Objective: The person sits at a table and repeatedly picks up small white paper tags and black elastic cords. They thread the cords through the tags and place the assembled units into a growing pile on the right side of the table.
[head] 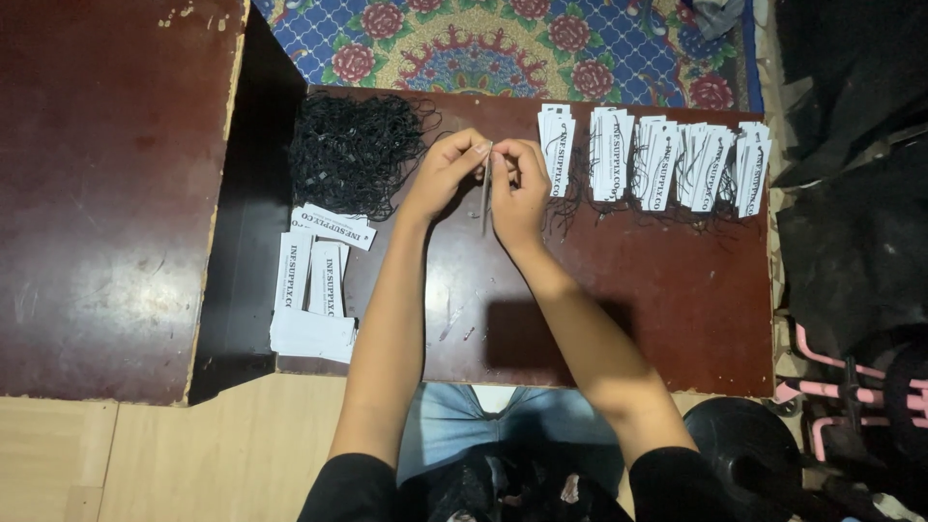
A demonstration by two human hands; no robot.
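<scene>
Head view, looking down over my two forearms to a dark red-brown tabletop [657, 309].

Item 1: my left hand [447, 172], fingers curled, thumb and forefinger pinched on the upper end of a narrow white paper tag [486, 193].
Item 2: my right hand [519, 188], also curled, fingertips meeting the left hand's at the same tag. The tag was seen edge-on, hanging down between the two hands just above the tabletop. Whether a cord ran through it I could not tell.
Item 3: a loose heap of black cords [353, 150], lying just to the left of my left hand, strands trailing toward it.
Item 4: a small stack of plain white tags [314, 290] with black print, below that heap and beside my left forearm, several fanned out and one lying crosswise on top.
Item 5: a row of strung tag bundles [667, 159], starting just beside my right hand and running away to the right in several overlapping groups, black cord ends spilling below them.
Item 6: a second, worn reddish table surface [106, 193], well to the left of my left arm.
Item 7: a patterned floral rug [503, 43], beyond both hands, past the far table edge.
</scene>
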